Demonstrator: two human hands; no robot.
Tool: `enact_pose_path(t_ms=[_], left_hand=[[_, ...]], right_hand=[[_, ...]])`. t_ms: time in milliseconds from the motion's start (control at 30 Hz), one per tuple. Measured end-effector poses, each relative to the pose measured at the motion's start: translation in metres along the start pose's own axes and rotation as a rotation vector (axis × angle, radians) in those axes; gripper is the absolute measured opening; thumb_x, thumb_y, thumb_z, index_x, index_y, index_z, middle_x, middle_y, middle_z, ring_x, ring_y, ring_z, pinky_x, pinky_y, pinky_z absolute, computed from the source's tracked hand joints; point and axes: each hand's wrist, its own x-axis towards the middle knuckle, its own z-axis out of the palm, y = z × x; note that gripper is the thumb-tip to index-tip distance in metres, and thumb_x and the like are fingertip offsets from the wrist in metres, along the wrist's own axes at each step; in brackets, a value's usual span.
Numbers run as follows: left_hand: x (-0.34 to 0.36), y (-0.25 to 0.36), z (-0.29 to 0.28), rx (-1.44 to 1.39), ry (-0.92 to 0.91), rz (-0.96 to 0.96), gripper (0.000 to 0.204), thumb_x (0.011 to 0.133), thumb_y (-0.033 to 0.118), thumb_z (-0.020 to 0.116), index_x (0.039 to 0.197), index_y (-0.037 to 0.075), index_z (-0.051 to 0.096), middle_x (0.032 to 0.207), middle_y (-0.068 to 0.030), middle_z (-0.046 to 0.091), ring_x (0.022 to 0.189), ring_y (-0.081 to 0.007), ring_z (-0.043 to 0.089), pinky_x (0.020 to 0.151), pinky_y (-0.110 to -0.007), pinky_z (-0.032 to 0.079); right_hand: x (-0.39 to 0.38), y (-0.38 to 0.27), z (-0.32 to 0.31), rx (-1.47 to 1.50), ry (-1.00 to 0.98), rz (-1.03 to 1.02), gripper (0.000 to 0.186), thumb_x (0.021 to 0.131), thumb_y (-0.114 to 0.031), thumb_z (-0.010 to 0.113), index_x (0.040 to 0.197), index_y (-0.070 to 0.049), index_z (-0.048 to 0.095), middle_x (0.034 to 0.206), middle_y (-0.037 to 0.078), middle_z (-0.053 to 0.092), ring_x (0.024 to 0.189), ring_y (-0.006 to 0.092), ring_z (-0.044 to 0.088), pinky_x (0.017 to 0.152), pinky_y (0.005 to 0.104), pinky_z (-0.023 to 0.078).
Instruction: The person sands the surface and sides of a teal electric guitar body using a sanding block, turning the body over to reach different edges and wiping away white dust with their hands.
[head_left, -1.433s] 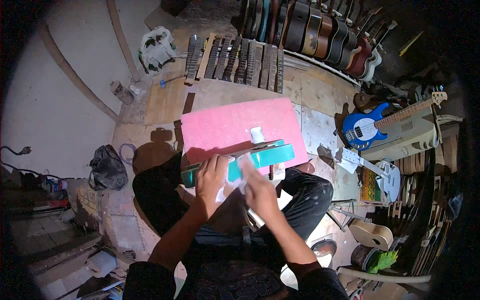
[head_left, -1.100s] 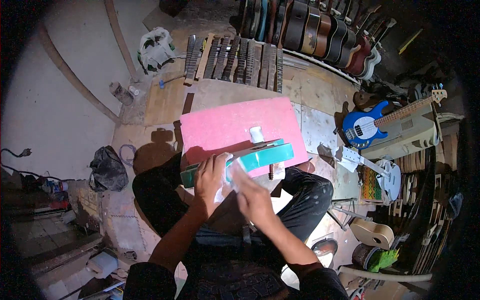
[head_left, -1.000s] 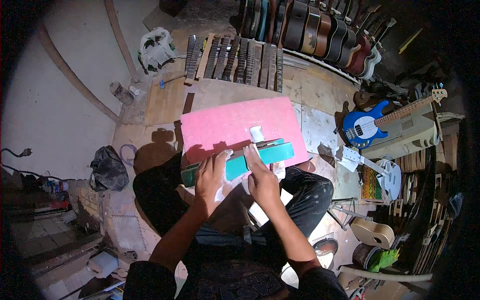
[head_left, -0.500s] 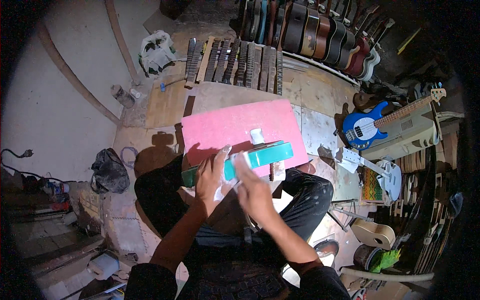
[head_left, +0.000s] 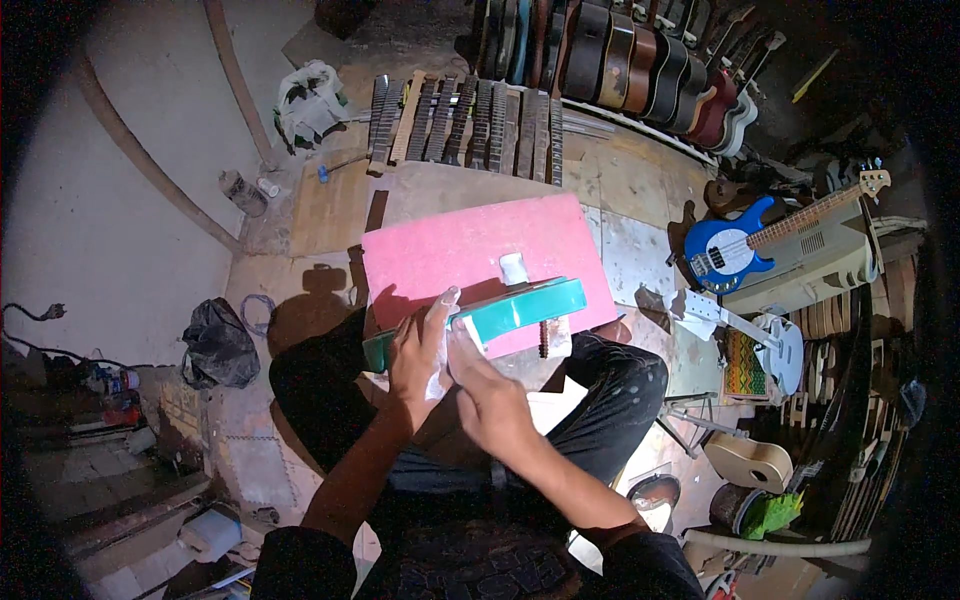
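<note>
A glossy teal slab, seen edge-on, lies across my lap against a pink board. My left hand grips the slab left of its middle, the thumb side dusted white. Just to its right, my right hand presses a small white cloth or paper against the slab's near edge. Its fingertips are partly hidden. Beyond the slab, a small white block rests on the pink board. Below the slab's right part, a dark threaded piece shows beside a whitish block.
Several guitar necks lie in a row ahead, with guitar bodies racked behind. To the right are a blue bass guitar, a white guitar and a natural-wood guitar body. A black plastic bag sits at the left.
My right hand has moved left and slightly toward me along the teal slab, closer to my left hand. My left hand and the slab stay in place.
</note>
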Motion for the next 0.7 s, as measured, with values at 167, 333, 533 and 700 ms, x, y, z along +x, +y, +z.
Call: enact_pose_path(t_ms=[167,333,533,700], left_hand=[[0.005,0.008,-0.004,-0.066,-0.021,-0.031,0.074,0.089,0.021,0.081,0.153,0.004,0.048,0.123,-0.0191,0.073,0.110,-0.0400,0.070,0.096,-0.048,0.055],[0.000,-0.007,0.003,-0.055,0.004,0.006,0.084,0.085,0.014,0.080,0.159,0.005,0.041,0.122,-0.0222,0.072,0.105,-0.0435,0.068,0.093,-0.051,0.052],[0.002,0.006,0.002,-0.049,0.031,0.017,0.082,0.083,0.022,0.086,0.153,0.005,0.046,0.118,-0.0189,0.073,0.104,-0.0400,0.070,0.095,-0.049,0.051],[0.005,0.001,0.002,0.005,0.064,0.015,0.073,0.078,0.015,0.084,0.143,0.003,0.053,0.122,-0.0204,0.071,0.109,-0.0418,0.067,0.097,-0.051,0.049]], right_hand=[[0.019,0.057,-0.006,-0.136,0.127,0.076,0.070,0.085,0.006,0.059,0.153,-0.007,0.053,0.156,0.022,0.052,0.125,0.0412,0.065,0.101,0.0460,0.058],[0.007,0.000,0.001,-0.011,0.008,0.001,0.070,0.085,0.004,0.059,0.155,-0.006,0.052,0.157,0.022,0.051,0.126,0.0406,0.064,0.099,0.0472,0.060],[0.017,0.052,-0.003,-0.137,0.071,0.042,0.070,0.087,0.003,0.058,0.156,-0.006,0.050,0.158,0.022,0.050,0.114,0.0413,0.070,0.092,0.0475,0.063],[0.017,0.016,0.003,-0.125,0.045,0.022,0.071,0.085,0.002,0.064,0.154,-0.005,0.052,0.157,0.024,0.050,0.104,0.0431,0.073,0.088,0.0483,0.063]])
